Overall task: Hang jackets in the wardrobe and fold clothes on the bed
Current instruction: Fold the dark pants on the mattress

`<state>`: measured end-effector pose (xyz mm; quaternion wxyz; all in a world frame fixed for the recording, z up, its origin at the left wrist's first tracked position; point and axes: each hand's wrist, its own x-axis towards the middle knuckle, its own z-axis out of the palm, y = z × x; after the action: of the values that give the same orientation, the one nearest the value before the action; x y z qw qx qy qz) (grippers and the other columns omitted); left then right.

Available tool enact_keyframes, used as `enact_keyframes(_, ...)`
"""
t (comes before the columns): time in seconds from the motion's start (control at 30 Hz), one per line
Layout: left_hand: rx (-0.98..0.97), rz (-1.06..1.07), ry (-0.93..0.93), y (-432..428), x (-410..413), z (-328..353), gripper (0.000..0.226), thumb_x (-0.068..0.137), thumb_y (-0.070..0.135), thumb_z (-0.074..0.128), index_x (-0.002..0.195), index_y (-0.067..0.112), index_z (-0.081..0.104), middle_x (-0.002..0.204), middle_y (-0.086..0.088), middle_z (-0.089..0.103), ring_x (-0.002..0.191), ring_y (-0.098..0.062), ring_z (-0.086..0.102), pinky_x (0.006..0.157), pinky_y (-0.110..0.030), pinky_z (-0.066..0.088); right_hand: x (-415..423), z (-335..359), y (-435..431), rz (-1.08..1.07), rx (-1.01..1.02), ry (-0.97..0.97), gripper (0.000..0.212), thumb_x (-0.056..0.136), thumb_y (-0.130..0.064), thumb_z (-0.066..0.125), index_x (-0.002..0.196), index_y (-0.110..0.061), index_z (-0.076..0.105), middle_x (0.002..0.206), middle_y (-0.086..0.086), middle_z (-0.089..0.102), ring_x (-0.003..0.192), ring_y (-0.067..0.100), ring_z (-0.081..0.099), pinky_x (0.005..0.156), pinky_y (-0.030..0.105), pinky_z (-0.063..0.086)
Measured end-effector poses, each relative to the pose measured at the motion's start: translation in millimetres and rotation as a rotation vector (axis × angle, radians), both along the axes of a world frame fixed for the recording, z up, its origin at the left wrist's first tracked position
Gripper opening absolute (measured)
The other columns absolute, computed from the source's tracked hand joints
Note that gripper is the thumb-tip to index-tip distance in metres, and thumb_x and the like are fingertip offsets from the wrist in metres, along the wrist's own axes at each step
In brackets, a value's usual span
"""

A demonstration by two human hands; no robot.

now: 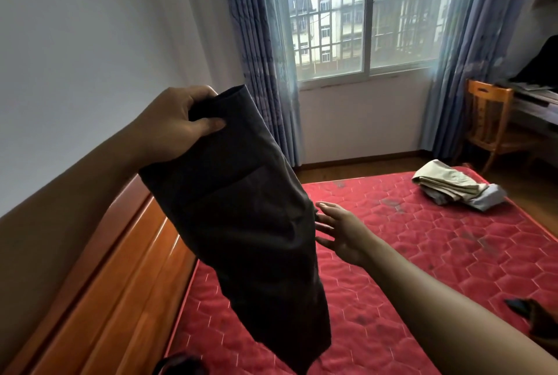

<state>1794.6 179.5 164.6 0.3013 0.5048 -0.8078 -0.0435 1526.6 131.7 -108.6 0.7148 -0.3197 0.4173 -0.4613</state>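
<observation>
2 hands: both in view, bare forearms reaching in from the bottom of the frame.
left hand [178, 121]: clenched on the top hem of the dark garment [247, 217]; thumb pressed on the front face, fingers hidden behind the cloth.
right hand [344, 232]: released, fingers straight and spread, tips at the garment's right edge; actual contact cannot be told.
dark garment: held up in the air over the mattress [422, 254], on the headboard [114, 284] side. Matte, smooth, dark grey-brown cloth, folded into a long flat band and hung tilted, lower end near the bottom of the view.
mattress: red, quilted in a hexagon stitch, dark smudges seen in spots.
folded pile [453, 190]: beige cloth stacked on grey cloth, laid at the mattress's far right corner, well apart from both hands.
headboard: glossy orange-brown wood, long ribbed boards, run along the mattress's left side.
dark item [531, 314]: on the mattress at the right edge, cut off, not identifiable.
background: barred window [362, 12], flanked by pleated blue curtains [265, 72]; wooden chair [486, 121] set by a desk [537, 102].
</observation>
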Motion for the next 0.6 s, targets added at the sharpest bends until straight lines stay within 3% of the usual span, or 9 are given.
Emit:
enact_keyframes(0.07,0.007,-0.001,0.005,0.9,0.3,-1.0,0.015,0.093,0.012,0.069,0.1,0.025,0.065,0.087,0.009,0.068,0.073,0.006,0.063,0.067,-0.017,0.044,-1.0,-0.4,3.3,0.068,-0.021,0.014,0.037,0.096,-0.032,0.059,0.132,-0.025,0.064,0.119,0.007,0.07,0.116,0.024,0.063,0.103,0.049,0.044)
enact_keyframes(0.23,0.018,0.021,0.003,1.2,2.3,-5.8,0.015,0.094,0.012,0.067,0.101,0.025,0.065,0.089,0.009,0.068,0.077,0.002,0.064,0.068,-0.018,0.044,-14.0,2.7,11.1,0.166,-0.058,-0.021,0.038,0.094,-0.02,0.058,0.13,-0.022,0.068,0.12,0.006,0.068,0.113,0.023,0.061,0.094,0.041,0.047)
enact_keyframes(0.43,0.095,0.047,-0.028,-9.5,20.2,-10.7,0.021,0.094,0.009,0.065,0.091,0.03,0.063,0.087,0.005,0.069,0.075,0.001,0.065,0.068,-0.022,0.043,-39.2,1.3,20.1,0.008,-0.08,-0.064,0.036,0.091,-0.014,0.059,0.125,-0.01,0.07,0.097,0.003,0.066,0.093,0.019,0.059,0.082,0.036,0.044)
enact_keyframes(0.6,0.138,0.056,0.04,-19.3,16.7,-22.6,0.014,0.095,0.007,0.064,0.106,0.016,0.066,0.095,-0.001,0.07,0.088,-0.014,0.067,0.073,-0.026,0.049,-56.4,10.5,29.2,-0.057,-0.176,0.01,0.021,0.096,-0.016,0.06,0.11,-0.011,0.075,0.093,0.002,0.068,0.087,0.016,0.059,0.08,0.036,0.043)
